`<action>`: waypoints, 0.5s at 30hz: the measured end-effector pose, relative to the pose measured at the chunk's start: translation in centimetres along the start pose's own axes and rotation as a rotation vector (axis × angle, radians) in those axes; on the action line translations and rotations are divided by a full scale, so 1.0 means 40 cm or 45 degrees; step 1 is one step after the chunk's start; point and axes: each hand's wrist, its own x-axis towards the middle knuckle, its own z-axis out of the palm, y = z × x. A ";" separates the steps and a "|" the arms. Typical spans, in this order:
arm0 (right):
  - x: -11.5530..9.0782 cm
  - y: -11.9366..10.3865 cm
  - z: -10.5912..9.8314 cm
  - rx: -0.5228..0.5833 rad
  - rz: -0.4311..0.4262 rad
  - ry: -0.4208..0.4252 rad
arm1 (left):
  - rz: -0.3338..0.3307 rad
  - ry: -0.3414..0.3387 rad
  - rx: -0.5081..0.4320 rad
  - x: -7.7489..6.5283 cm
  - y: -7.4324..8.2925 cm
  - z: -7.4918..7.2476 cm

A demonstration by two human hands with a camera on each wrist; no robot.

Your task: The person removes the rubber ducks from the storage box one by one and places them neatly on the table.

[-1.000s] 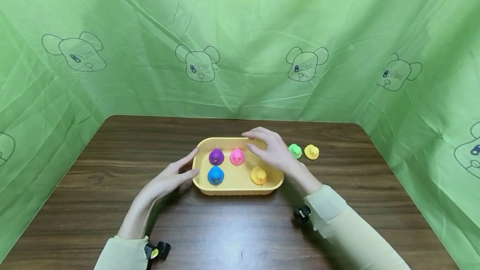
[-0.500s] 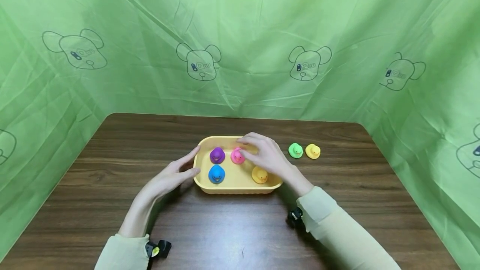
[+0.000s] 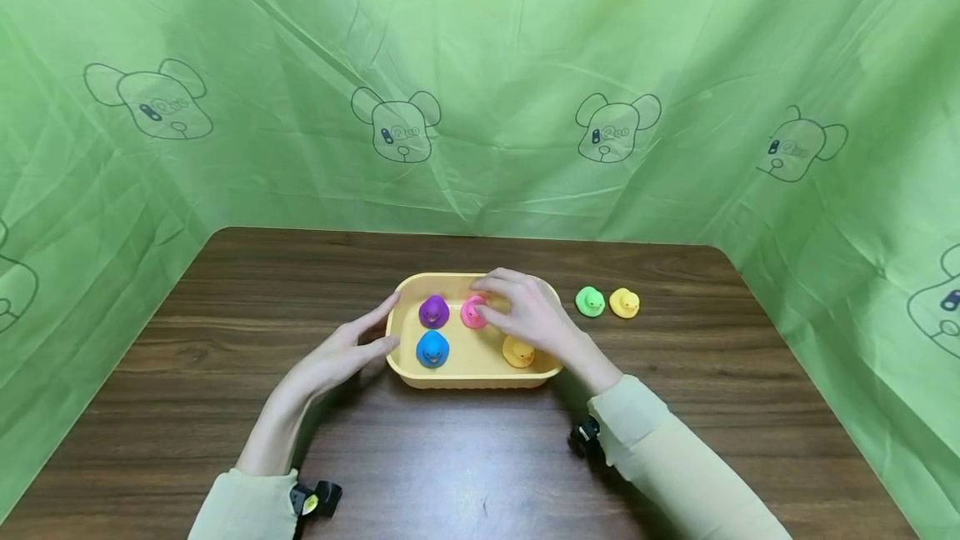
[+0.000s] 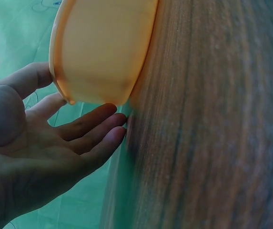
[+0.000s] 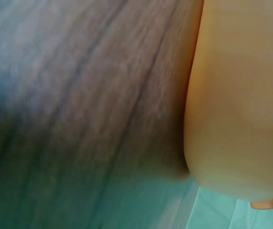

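Observation:
A pale yellow plastic bin (image 3: 480,367) holds a purple rubber duck (image 3: 433,312), a blue rubber duck (image 3: 432,349), a pink rubber duck (image 3: 471,312) and a yellow rubber duck (image 3: 518,352). The left hand (image 3: 337,357) rests on the bin's left end with fingers spread and relaxed; the left wrist view shows fingertips (image 4: 45,76) at the rim and others close below it. Reaching in from the right, the right hand (image 3: 528,315) curls thumb and fingers round the pink duck, partly hiding it. The right wrist view shows the bin's wall (image 5: 241,109), not the hand.
A green rubber duck (image 3: 590,302) and another yellow duck (image 3: 624,303) stand on the dark wooden table (image 3: 465,457), right of the bin. A green curtain (image 3: 480,40) with printed bear heads surrounds the table's back and sides.
The right hand has moved left and down from over the bin's right part, and its thumb and fingers now close round the pink duck. The left hand stays at the bin's end.

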 end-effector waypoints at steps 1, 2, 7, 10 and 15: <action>0.001 0.000 0.002 0.002 -0.006 -0.001 | -0.003 0.000 0.005 0.000 0.000 0.000; 0.001 -0.001 0.004 0.006 -0.011 -0.004 | -0.007 0.000 0.010 -0.001 -0.001 -0.001; 0.001 -0.008 0.011 0.016 0.014 -0.041 | -0.010 -0.002 0.023 0.000 -0.004 0.001; 0.000 -0.007 0.015 0.000 0.024 -0.045 | 0.001 -0.008 0.007 0.002 -0.006 0.002; 0.003 -0.006 0.020 -0.034 0.061 -0.096 | 0.005 -0.010 0.004 0.002 -0.002 0.002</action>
